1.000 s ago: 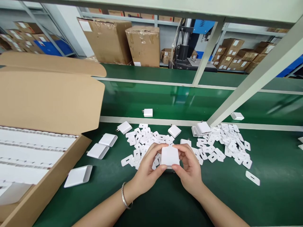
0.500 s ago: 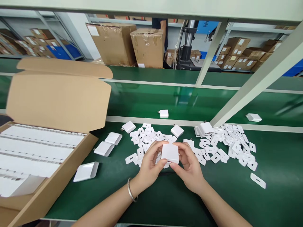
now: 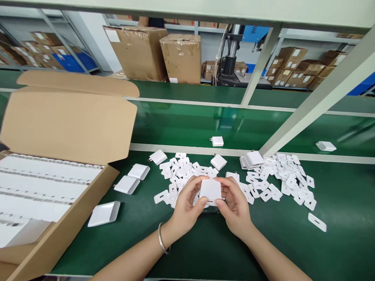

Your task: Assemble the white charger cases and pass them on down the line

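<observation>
Between my left hand (image 3: 189, 201) and my right hand (image 3: 234, 207) is a white plug-in charger (image 3: 210, 189), pinched by the fingertips and thumbs of both. Its broad face is turned up, and a dark slot shows at its near edge. Around and behind my hands lie many flat white plates with slots (image 3: 181, 168), some partly covered by my fingers. Another charger (image 3: 218, 161) with metal prongs rests just beyond them, and one more (image 3: 232, 176) is half hidden behind my right hand.
An open cardboard box (image 3: 84, 201) with rows of white pieces stands at left. White casings (image 3: 104, 214) lie beside it. A second heap of plates (image 3: 288, 175) is at right, near a slanted metal post (image 3: 310, 105). Chargers (image 3: 217, 141) sit on the green belt (image 3: 175, 125) behind.
The chargers on the rear belt have shifted right. My right thumb has moved slightly right along the charger's near edge, where more of the slot shows. A person in the background has moved left.
</observation>
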`<action>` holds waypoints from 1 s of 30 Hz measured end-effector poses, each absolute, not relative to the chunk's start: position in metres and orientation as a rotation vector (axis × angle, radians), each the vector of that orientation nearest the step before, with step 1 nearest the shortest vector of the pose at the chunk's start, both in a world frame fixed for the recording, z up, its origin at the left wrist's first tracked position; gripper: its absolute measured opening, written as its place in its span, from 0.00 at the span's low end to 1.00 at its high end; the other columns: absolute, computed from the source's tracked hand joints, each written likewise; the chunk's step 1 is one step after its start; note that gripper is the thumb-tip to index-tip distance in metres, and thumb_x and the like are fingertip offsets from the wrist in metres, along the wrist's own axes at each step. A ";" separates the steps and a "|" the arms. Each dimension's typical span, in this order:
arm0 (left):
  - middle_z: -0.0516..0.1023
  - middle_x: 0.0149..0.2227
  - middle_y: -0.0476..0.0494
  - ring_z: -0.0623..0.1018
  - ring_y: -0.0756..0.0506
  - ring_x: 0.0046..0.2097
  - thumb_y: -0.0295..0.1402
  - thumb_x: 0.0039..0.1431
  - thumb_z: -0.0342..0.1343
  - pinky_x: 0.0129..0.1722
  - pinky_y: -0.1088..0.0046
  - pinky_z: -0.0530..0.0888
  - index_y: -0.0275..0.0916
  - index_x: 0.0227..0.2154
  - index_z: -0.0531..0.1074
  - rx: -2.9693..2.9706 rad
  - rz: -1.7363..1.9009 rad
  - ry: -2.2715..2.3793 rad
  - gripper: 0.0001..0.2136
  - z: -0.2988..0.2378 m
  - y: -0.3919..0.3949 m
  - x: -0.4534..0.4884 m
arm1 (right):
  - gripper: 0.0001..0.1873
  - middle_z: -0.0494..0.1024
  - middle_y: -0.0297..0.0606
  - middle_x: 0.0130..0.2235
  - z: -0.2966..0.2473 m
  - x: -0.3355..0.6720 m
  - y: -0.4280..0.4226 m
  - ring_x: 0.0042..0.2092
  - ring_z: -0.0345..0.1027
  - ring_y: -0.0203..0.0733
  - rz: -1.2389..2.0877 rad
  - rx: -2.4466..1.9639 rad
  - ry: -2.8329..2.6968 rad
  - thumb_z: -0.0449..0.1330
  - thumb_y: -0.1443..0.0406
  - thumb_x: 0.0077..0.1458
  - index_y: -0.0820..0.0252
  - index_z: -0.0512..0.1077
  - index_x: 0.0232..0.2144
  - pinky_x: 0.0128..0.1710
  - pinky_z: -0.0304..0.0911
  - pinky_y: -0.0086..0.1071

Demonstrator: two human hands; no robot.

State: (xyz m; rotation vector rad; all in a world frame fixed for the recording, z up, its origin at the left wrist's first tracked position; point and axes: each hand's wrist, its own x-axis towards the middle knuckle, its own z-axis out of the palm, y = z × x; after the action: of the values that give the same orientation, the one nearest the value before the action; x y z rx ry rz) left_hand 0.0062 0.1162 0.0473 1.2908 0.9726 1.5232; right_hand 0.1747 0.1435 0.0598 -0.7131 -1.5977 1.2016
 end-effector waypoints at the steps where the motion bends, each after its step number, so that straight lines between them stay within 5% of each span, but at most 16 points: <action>1: 0.78 0.50 0.38 0.78 0.38 0.51 0.51 0.67 0.62 0.50 0.62 0.76 0.44 0.55 0.75 1.285 1.527 0.983 0.21 0.047 0.116 0.007 | 0.18 0.70 0.39 0.45 0.059 0.174 0.143 0.45 0.74 0.43 1.176 -0.727 -1.606 0.63 0.56 0.69 0.47 0.72 0.58 0.44 0.77 0.38; 15: 0.73 0.62 0.37 0.73 0.36 0.63 0.47 0.73 0.55 0.62 0.56 0.72 0.47 0.64 0.69 1.274 1.411 0.990 0.22 0.039 0.119 0.006 | 0.18 0.71 0.40 0.46 0.050 0.170 0.150 0.48 0.73 0.45 1.284 -0.825 -1.456 0.61 0.52 0.69 0.49 0.73 0.56 0.48 0.75 0.40; 24: 0.72 0.52 0.40 0.74 0.42 0.46 0.43 0.71 0.58 0.49 0.64 0.74 0.48 0.60 0.70 1.430 1.450 1.005 0.18 0.042 0.116 0.007 | 0.20 0.70 0.37 0.45 0.065 0.178 0.153 0.47 0.74 0.43 1.392 -0.801 -1.525 0.71 0.55 0.61 0.46 0.76 0.54 0.47 0.76 0.37; 30: 0.69 0.47 0.42 0.73 0.41 0.46 0.43 0.70 0.59 0.44 0.66 0.73 0.50 0.63 0.67 1.619 1.468 0.980 0.21 0.042 0.113 0.003 | 0.21 0.69 0.36 0.45 0.079 0.184 0.153 0.46 0.73 0.42 1.454 -0.662 -1.574 0.73 0.58 0.60 0.42 0.76 0.54 0.46 0.75 0.35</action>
State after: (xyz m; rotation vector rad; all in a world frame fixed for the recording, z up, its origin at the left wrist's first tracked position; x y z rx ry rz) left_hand 0.0030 0.1130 0.0417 1.6193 0.9803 1.4677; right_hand 0.1841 0.1531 0.0790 -0.6619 -1.5741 1.4539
